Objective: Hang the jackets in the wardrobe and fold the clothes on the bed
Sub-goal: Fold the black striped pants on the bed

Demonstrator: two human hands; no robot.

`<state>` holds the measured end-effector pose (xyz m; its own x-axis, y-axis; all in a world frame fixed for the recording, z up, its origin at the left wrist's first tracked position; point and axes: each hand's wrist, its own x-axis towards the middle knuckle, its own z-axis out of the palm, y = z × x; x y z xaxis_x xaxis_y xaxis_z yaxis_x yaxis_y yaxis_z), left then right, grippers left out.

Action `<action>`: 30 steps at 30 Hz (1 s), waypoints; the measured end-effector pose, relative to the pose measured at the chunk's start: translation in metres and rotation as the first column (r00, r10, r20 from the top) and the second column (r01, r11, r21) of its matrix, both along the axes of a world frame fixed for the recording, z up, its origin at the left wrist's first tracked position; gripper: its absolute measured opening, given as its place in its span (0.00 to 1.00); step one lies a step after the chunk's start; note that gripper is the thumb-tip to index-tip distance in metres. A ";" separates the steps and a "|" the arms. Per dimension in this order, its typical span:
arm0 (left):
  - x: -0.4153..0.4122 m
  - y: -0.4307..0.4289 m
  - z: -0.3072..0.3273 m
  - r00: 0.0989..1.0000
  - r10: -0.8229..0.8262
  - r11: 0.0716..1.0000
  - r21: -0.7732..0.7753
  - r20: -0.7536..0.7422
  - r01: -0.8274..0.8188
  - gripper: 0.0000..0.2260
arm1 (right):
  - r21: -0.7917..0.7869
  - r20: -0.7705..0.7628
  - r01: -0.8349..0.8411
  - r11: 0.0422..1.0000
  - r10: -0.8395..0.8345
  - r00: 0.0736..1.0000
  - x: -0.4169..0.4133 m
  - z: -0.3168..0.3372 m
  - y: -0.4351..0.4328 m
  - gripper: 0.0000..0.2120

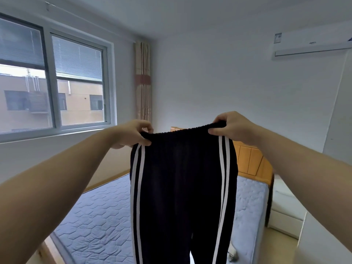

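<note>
A pair of dark navy track trousers (182, 187) with two white stripes down each side hangs in the air in front of me. My left hand (131, 135) pinches the left end of the ribbed waistband. My right hand (231, 126) grips the right end, so the waistband is stretched between them at chest height. The legs hang straight down over the bed (95, 221), a quilted blue-grey mattress. The trouser hems are out of view below the frame.
A wooden headboard (251, 161) stands behind the trousers at the far end of the bed. A large window (55, 82) fills the left wall, with a gathered curtain (143, 82) in the corner. White furniture (285, 206) stands right of the bed. An air conditioner (312, 48) hangs high on the right.
</note>
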<state>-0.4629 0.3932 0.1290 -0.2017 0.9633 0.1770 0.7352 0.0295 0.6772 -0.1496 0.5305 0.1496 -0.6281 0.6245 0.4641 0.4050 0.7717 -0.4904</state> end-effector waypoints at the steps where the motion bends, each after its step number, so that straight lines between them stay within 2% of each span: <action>1: -0.002 -0.001 0.000 0.999 -0.042 0.999 -0.024 0.027 0.043 0.11 | -0.003 0.000 -0.011 1.000 0.011 1.000 0.005 0.002 -0.002 0.07; 5: 0.005 0.001 -0.005 0.994 -0.104 0.987 -0.121 0.014 0.105 0.12 | -0.045 0.039 -0.047 0.998 0.049 0.998 0.022 0.005 -0.007 0.05; 8: 0.019 0.001 -0.005 0.986 -0.097 0.976 -0.179 0.136 0.121 0.08 | -0.066 0.076 -0.042 0.997 0.047 0.996 0.029 0.000 -0.006 0.05; 11: 0.028 0.001 -0.005 0.946 -0.083 0.989 -0.088 0.314 0.116 0.11 | -0.099 0.064 -0.039 0.994 0.046 0.997 0.037 -0.006 -0.004 0.06; 14: 0.032 0.002 -0.006 0.908 -0.085 0.996 0.056 0.410 0.067 0.10 | -0.146 0.029 -0.059 0.988 0.064 0.998 0.046 -0.007 -0.003 0.06; 19: 0.041 -0.002 0.007 0.818 -0.153 0.988 0.108 0.554 0.112 0.14 | -0.234 -0.059 -0.132 0.963 0.121 0.991 0.057 -0.001 -0.005 0.07; 22: 0.048 -0.009 0.019 0.800 -0.182 0.982 0.140 0.572 0.123 0.12 | -0.321 -0.153 -0.168 0.932 0.124 0.980 0.062 0.006 -0.006 0.06; 24: 0.057 -0.010 0.022 0.811 -0.119 0.990 0.129 0.572 0.055 0.09 | -0.363 -0.183 -0.171 0.916 0.109 0.977 0.061 0.009 -0.008 0.04; 28: 0.091 0.005 0.014 0.855 0.073 0.973 0.152 0.514 -0.175 0.04 | -0.393 -0.119 0.046 0.918 -0.100 0.988 0.042 0.009 -0.013 0.08; 30: 0.111 0.016 0.010 0.870 0.082 0.963 0.187 0.487 -0.195 0.03 | -0.467 -0.107 0.067 0.882 -0.132 0.985 0.027 0.007 -0.020 0.11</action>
<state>-0.3519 0.4093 0.1387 -0.4435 0.8656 0.2327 0.3268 -0.0856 0.9412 -0.1229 0.5107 0.1569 -0.5047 0.8436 0.1833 0.3741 0.4051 -0.8342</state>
